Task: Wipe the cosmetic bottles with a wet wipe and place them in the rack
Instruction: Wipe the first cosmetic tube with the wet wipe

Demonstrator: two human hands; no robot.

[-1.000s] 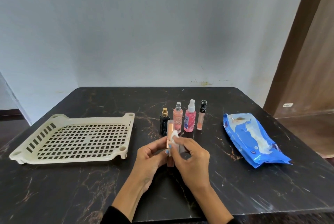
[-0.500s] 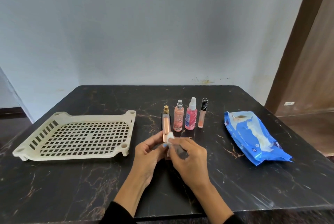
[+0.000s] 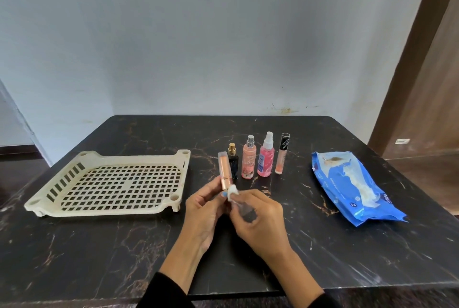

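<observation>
A dark marbled tabletop (image 3: 323,245) fills the lower frame. At centre left sits a cream perforated rack (image 3: 109,183), holding no bottles. At right lies a blue wet-wipe pack (image 3: 352,191). Above centre stand four bottles (image 3: 258,158) in a row. Just below them, the left hand (image 3: 206,210) has its grip around an upright rose-gold tube (image 3: 224,173), while the right hand (image 3: 258,215) pinches a white wipe (image 3: 233,192) against the tube's lower end.

Rose-gold bottle (image 3: 224,171) upright, white wipe (image 3: 233,192) against it
</observation>
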